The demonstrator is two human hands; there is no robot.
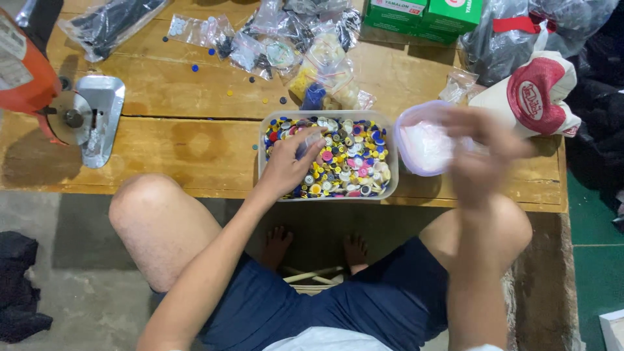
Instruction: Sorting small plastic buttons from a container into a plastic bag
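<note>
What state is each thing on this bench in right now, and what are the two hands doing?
Tub of buttons: open, nearly full of mixed coloured buttons.
Left hand: reaching into the tub, fingers on the buttons.
Right hand: blurred, over the small round container; hold unclear.
Small round container: open, white contents.
Small plastic bags: heaped, holding buttons.
Green boxes: closed.
Orange cutting machine: standing untouched.

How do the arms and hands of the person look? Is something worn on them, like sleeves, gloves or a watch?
Both arms are bare up to the lower picture edge: no sleeves, gloves, watch or bracelet show. The left hand is sharp, and no ring shows on it. The right hand is blurred, so rings cannot be ruled out there. Apart from the arms, the person wears dark blue shorts.
</note>
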